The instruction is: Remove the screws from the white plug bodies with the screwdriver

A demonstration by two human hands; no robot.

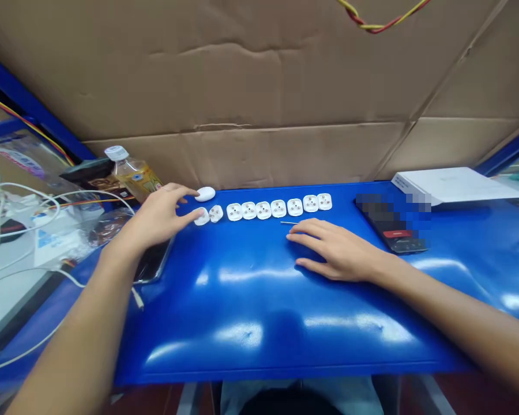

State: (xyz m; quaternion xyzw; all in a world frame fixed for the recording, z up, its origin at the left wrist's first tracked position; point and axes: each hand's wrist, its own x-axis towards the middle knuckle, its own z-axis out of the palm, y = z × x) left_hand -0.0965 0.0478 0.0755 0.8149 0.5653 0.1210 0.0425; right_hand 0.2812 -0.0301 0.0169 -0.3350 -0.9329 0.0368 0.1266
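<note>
My right hand lies open, palm down, on the glossy blue table, its fingertips near a thin metal pin. My half-open left hand is above a black phone, its thumb touching the end of a row of small round white plastic socket pieces, its forefinger just beside a white oval cover. Farther off, a plastic bottle of yellow liquid stands before brown cardboard sheeting.

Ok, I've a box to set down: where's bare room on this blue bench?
Bare blue bench top runs along the near edge, in front of both hands. Crowded: the back, where white plug pieces sit by the left hand, and the dark device by the right hand.
</note>
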